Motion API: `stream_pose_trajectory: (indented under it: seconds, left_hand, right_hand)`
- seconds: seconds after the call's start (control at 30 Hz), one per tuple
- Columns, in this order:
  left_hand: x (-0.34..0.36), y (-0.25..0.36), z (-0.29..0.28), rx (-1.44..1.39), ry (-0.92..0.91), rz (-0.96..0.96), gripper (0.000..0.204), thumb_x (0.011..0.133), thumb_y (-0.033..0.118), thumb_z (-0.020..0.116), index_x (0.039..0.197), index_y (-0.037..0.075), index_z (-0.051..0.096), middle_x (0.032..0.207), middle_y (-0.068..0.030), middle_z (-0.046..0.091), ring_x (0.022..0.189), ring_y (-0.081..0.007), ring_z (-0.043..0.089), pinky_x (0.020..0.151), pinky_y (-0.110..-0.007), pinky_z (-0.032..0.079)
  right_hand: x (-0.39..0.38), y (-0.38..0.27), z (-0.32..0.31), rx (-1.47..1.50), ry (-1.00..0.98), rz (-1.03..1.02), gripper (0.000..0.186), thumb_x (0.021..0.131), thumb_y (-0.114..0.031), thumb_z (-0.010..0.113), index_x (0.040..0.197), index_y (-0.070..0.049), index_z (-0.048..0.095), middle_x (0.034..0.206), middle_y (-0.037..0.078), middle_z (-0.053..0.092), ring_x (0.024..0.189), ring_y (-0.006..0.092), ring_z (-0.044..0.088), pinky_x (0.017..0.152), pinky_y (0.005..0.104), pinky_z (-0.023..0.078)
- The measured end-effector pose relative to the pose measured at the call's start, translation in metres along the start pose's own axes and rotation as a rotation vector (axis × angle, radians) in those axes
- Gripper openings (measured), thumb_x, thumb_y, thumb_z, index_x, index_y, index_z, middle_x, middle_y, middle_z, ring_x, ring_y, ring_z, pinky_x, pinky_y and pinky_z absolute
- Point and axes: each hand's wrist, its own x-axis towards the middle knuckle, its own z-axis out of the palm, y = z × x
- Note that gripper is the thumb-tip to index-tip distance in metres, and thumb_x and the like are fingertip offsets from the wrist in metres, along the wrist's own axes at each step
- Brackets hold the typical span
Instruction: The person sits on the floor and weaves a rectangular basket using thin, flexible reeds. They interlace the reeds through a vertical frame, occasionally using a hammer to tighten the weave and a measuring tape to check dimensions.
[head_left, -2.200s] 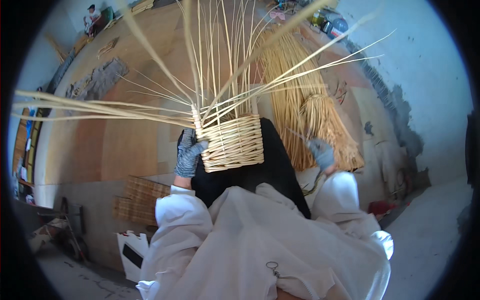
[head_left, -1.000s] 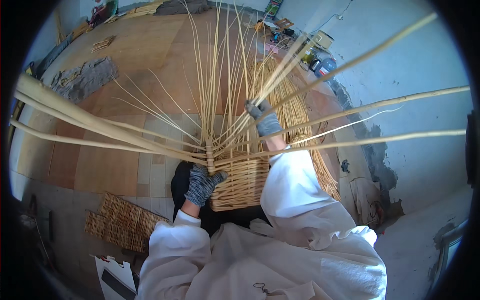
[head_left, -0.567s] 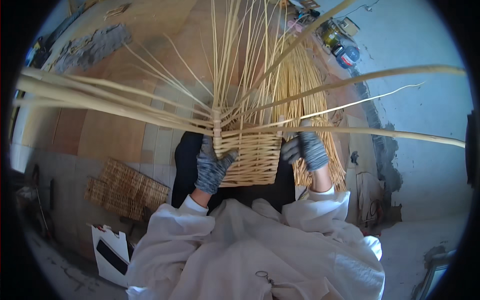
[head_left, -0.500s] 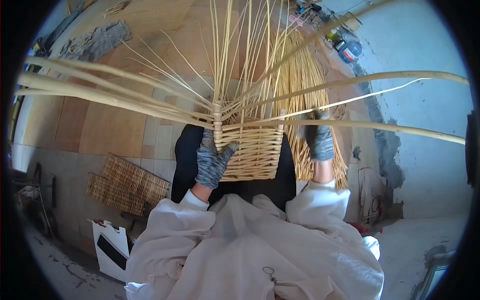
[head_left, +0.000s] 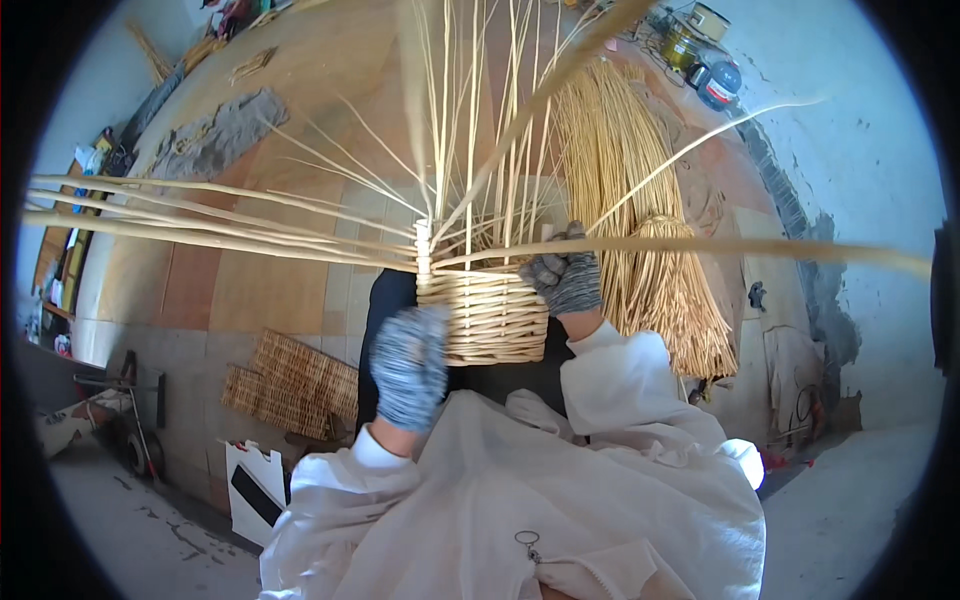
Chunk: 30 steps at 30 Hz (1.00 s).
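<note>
A half-woven wicker basket point(head_left: 490, 320) of pale willow rests on my lap, its tall upright stakes point(head_left: 470, 130) spreading away from me. Several long willow rods point(head_left: 200, 222) stick out to the left from its left corner post. One thick rod point(head_left: 760, 246) runs far out to the right along the top edge. My right hand point(head_left: 567, 275), in a grey knitted glove, is closed round the basket's right top corner, by that rod. Beside the left wall of the basket is my gloved left hand point(head_left: 410, 360), smeared by motion, its fingers not clear.
A large bundle of willow rods point(head_left: 620, 150) lies on the floor at the right. Woven panels point(head_left: 290, 385) and a white board point(head_left: 255, 490) are at the left. Farther off lie a grey cloth point(head_left: 220, 130) and a blue-topped jug point(head_left: 720, 85) by the wall.
My right hand has come in leftward to the basket's right corner. My left hand has left the left corner and dropped nearer me. Fewer rods point right; the view has shifted somewhat.
</note>
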Motion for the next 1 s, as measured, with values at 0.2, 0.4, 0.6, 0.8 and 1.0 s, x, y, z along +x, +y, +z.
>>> stream_pose_trajectory:
  seconds: [0.2, 0.4, 0.6, 0.8, 1.0]
  left_hand:
    - [0.041, -0.004, 0.048, 0.795, -0.334, 0.144, 0.059, 0.078, 0.050, 0.058, 0.128, 0.020, 0.048, 0.110, -0.0185, 0.054, 0.105, -0.0334, 0.050, 0.091, -0.045, 0.037]
    - [0.051, 0.013, 0.083, 0.900, -0.361, -0.138, 0.087, 0.066, 0.071, 0.054, 0.131, 0.014, 0.044, 0.113, -0.0200, 0.052, 0.107, -0.0316, 0.048, 0.089, -0.044, 0.037]
    - [0.052, 0.007, 0.093, 0.892, -0.357, -0.267, 0.075, 0.070, 0.054, 0.062, 0.131, 0.015, 0.043, 0.124, -0.0216, 0.044, 0.118, -0.0361, 0.039, 0.097, -0.051, 0.028]
    - [0.065, -0.015, 0.103, 0.845, -0.307, 0.008, 0.075, 0.079, 0.050, 0.052, 0.133, 0.000, 0.037, 0.146, -0.0140, 0.020, 0.137, -0.0290, 0.012, 0.106, -0.054, 0.008]
    - [0.050, -0.012, 0.110, 0.890, -0.325, -0.003, 0.063, 0.082, 0.047, 0.049, 0.130, 0.006, 0.045, 0.143, -0.0096, 0.028, 0.135, -0.0312, 0.016, 0.106, -0.053, 0.012]
  right_hand:
    - [-0.002, -0.013, 0.003, -0.159, -0.105, -0.018, 0.016, 0.092, -0.024, 0.050, 0.085, -0.010, 0.052, 0.062, -0.001, 0.042, 0.052, 0.0160, 0.044, 0.065, 0.0382, 0.047]
    - [0.105, -0.037, 0.047, -1.838, -0.110, -0.166, 0.036, 0.084, -0.017, 0.053, 0.117, -0.006, 0.051, 0.097, 0.023, 0.058, 0.094, 0.0328, 0.057, 0.083, 0.0462, 0.047]
    - [0.146, -0.011, 0.050, -1.806, 0.055, 0.091, 0.042, 0.081, -0.025, 0.061, 0.114, 0.001, 0.054, 0.106, 0.022, 0.059, 0.106, 0.0280, 0.056, 0.090, 0.0443, 0.046]
    - [0.182, -0.035, 0.039, -1.810, -0.131, -0.167, 0.043, 0.081, -0.025, 0.061, 0.120, -0.007, 0.054, 0.103, 0.018, 0.063, 0.099, 0.0286, 0.061, 0.084, 0.0409, 0.047]
    - [0.137, -0.037, 0.043, -1.688, 0.188, -0.351, 0.037, 0.084, -0.026, 0.054, 0.117, -0.009, 0.052, 0.101, 0.018, 0.061, 0.089, 0.0303, 0.061, 0.075, 0.0397, 0.049]
